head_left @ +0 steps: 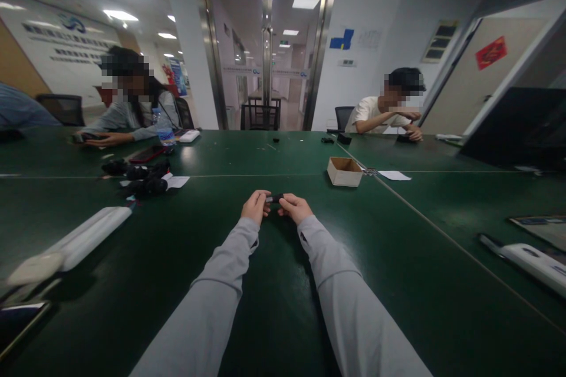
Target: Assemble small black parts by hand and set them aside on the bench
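No legible text anywhere.

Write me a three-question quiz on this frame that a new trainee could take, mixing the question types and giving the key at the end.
1. True or false: the left hand and the right hand both hold the small black item.

2. Choose one. Which of these stands beyond the two hands, to their right?
A) bottle
B) box
C) lamp

3. Fill the gap: the top of the table is ______ in colour.

Key: 1. True, fingers of both grip it. 2. B. 3. Green.
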A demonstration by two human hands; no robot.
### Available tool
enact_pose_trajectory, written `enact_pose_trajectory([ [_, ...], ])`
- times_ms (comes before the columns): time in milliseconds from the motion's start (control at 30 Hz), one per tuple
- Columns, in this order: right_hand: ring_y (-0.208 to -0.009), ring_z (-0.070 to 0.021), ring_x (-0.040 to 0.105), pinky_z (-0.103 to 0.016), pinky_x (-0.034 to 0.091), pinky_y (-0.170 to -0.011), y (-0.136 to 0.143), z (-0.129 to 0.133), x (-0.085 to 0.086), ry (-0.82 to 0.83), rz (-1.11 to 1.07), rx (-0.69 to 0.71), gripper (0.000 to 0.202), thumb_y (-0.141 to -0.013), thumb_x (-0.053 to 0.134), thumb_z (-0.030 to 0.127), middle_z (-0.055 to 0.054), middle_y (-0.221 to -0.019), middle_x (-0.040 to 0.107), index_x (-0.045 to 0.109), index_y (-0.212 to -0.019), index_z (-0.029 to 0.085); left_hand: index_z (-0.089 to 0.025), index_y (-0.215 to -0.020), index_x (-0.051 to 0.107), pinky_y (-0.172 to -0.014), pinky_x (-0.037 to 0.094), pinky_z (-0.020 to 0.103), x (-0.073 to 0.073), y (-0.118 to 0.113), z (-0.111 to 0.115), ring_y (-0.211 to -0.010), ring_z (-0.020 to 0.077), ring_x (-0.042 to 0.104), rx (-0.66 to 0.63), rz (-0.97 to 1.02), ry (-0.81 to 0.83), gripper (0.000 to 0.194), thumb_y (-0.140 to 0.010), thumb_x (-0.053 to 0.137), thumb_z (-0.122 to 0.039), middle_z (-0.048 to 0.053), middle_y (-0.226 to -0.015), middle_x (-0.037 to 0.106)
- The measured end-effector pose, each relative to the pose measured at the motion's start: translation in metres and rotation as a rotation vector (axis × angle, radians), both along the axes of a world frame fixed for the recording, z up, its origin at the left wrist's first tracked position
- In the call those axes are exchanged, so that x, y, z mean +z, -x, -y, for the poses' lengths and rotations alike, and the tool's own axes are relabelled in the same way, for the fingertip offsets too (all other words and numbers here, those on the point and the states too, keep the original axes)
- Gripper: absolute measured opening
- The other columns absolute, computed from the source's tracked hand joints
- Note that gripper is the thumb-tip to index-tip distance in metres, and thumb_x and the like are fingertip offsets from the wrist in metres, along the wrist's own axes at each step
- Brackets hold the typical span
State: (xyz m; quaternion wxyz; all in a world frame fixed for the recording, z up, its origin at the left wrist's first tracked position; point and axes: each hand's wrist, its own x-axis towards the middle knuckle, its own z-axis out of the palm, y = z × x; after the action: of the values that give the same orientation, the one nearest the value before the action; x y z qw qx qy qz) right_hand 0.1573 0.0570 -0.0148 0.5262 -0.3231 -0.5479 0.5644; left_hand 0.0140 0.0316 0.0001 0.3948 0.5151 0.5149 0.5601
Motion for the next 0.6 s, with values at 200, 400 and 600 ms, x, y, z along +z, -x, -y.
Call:
enact_pose_trajectory([
  [200, -0.052, -0.0080, 0.053, -0.023, 0.048, -0.047, 0.0003, 0.0023, 0.0033, 0.009, 0.021, -0.003, 0.042, -0.052, 0.076, 0.048, -0.008, -0.100, 0.053, 0.068, -0.075, 0.013, -0.018, -0.094, 0.057, -0.042, 0.039, 0.016, -0.0012, -0.0006, 0.0021, -0.049, 0.0072, 0.048, -0.015, -0.043, -0.073, 0.027, -0.073, 0.051, -0.035, 0.000, -0.065, 0.051],
  [400, -0.051, -0.0072, 0.053, -0.022, 0.048, -0.046, 0.0008, 0.0030, 0.0034, 0.018, 0.007, -0.006, 0.046, -0.050, 0.076, 0.050, -0.008, -0.102, 0.052, 0.067, -0.074, 0.012, -0.020, -0.097, 0.057, -0.047, 0.045, 0.017, -0.0026, 0.0007, 0.0015, -0.067, 0.0113, 0.053, -0.039, -0.057, -0.127, 0.028, -0.070, 0.051, -0.024, 0.004, -0.083, 0.053],
  [600, -0.049, -0.0060, 0.052, -0.022, 0.047, -0.046, 0.0031, 0.0062, 0.0030, -0.026, -0.017, -0.045, 0.038, -0.055, 0.075, 0.046, -0.006, -0.097, 0.052, 0.067, -0.074, 0.013, -0.021, -0.100, 0.057, -0.046, 0.047, 0.017, -0.0051, 0.0022, -0.0010, -0.068, 0.0110, 0.052, -0.047, -0.089, -0.155, 0.032, -0.069, 0.051, -0.020, 0.005, -0.092, 0.050],
])
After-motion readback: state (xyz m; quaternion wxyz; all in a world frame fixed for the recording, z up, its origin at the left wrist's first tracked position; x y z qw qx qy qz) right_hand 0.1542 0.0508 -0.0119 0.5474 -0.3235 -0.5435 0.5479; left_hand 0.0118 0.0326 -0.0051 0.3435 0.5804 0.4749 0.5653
